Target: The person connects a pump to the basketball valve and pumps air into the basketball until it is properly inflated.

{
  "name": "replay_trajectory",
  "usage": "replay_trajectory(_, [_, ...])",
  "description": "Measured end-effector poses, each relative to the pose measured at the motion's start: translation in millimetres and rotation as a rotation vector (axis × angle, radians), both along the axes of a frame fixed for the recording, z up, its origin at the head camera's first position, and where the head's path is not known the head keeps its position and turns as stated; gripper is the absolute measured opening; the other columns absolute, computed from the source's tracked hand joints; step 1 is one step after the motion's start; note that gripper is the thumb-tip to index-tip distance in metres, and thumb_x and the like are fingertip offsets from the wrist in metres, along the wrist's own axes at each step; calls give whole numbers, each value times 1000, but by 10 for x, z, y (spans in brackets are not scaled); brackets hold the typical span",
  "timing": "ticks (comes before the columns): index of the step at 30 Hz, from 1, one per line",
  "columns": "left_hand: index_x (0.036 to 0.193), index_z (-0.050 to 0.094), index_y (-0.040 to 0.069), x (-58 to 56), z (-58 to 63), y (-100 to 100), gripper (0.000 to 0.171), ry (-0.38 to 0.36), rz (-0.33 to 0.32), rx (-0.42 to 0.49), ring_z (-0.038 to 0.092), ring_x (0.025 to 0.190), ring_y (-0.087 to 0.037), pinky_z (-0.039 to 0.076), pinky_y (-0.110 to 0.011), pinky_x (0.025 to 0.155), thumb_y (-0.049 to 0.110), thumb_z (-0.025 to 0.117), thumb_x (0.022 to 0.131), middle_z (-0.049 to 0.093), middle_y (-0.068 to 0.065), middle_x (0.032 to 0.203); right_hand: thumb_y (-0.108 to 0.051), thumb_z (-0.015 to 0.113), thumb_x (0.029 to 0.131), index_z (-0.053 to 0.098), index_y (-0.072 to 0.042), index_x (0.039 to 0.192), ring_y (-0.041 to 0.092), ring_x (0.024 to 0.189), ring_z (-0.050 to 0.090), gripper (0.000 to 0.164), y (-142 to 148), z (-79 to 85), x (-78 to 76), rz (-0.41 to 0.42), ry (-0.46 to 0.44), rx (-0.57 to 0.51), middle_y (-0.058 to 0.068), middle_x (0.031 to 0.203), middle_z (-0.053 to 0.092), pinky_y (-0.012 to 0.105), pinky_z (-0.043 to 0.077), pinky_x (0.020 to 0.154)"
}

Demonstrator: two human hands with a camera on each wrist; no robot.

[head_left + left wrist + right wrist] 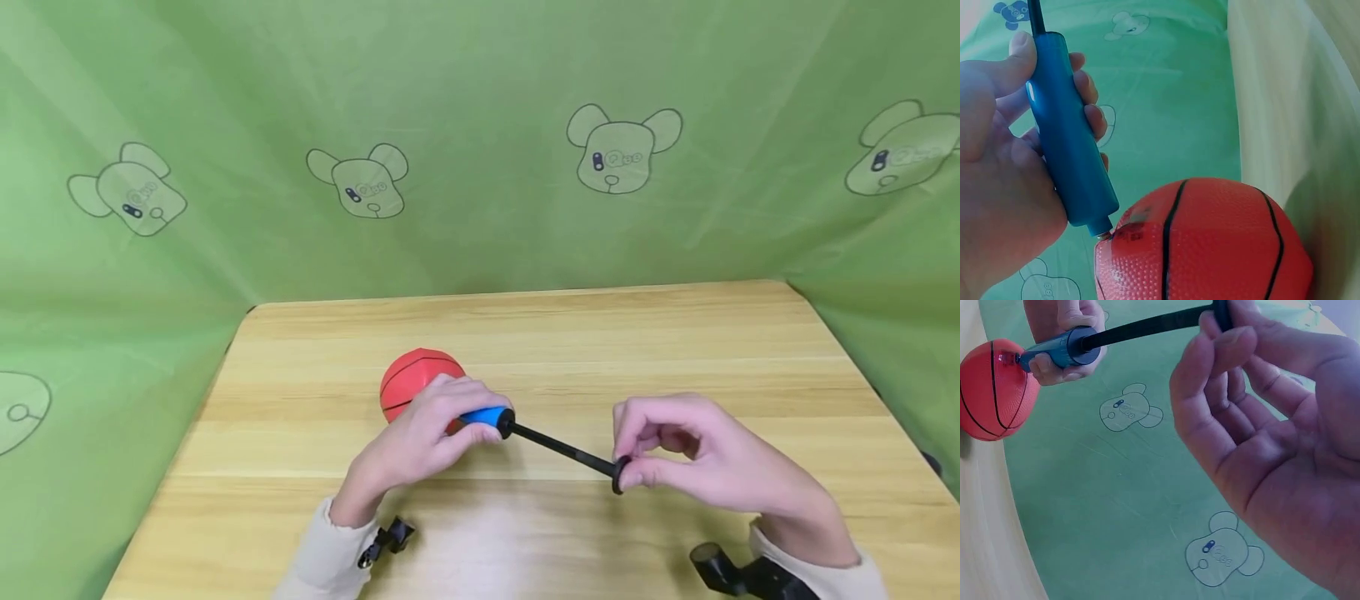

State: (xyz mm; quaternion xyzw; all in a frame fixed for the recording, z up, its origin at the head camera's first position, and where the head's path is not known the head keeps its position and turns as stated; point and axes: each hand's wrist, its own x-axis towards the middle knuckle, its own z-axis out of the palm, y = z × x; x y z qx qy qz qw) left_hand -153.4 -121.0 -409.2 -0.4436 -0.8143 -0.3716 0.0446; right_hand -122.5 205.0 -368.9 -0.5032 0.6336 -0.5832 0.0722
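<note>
A blue hand pump [1072,131] lies in the grip of my left hand [431,429], its fingers and thumb wrapped round the barrel. The pump's nozzle end meets a red ball [1210,244] with black basketball lines, which sits on the table. From the barrel's other end a long black rod [562,448] sticks out toward the right. My right hand [697,454] pinches the round black handle [620,475] at the rod's tip between thumb and fingers. In the head view the left hand hides part of the ball and most of the barrel.
The light wooden table [315,333] carries all of this. Behind it and at its sides hangs a green cloth [480,108] printed with bear heads. Black wrist mounts [386,542] are strapped at both sleeves.
</note>
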Motion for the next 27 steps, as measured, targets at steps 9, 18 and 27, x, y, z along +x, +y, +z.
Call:
replay_trajectory(9, [116,70,18,86,-11,169,20,42,-24,-21,56,92,-1,37,-31,89,31,63,103,62,14,96,11,71,89,64,-14,95,16,63,61,27,-197,-107,-23,-123,-160,141,1,81,66,28,51,54])
replay_trajectory(18, [113,68,21,112,-57,239,19,50,-99,-33,53,89,0,38,-29,87,34,56,107,58,15,93,-1,73,92,66,-18,96,15,65,63,20,-409,-240,-81,-166,-148,192,-2,83,70,28,48,56])
replay_trajectory(27, [117,70,20,37,-30,98,19,16,-28,-13,57,98,-1,38,-33,92,31,63,103,65,15,104,16,73,84,64,-15,99,13,75,66,36,-87,6,30,-104,-35,102,-1,88,64,28,51,61])
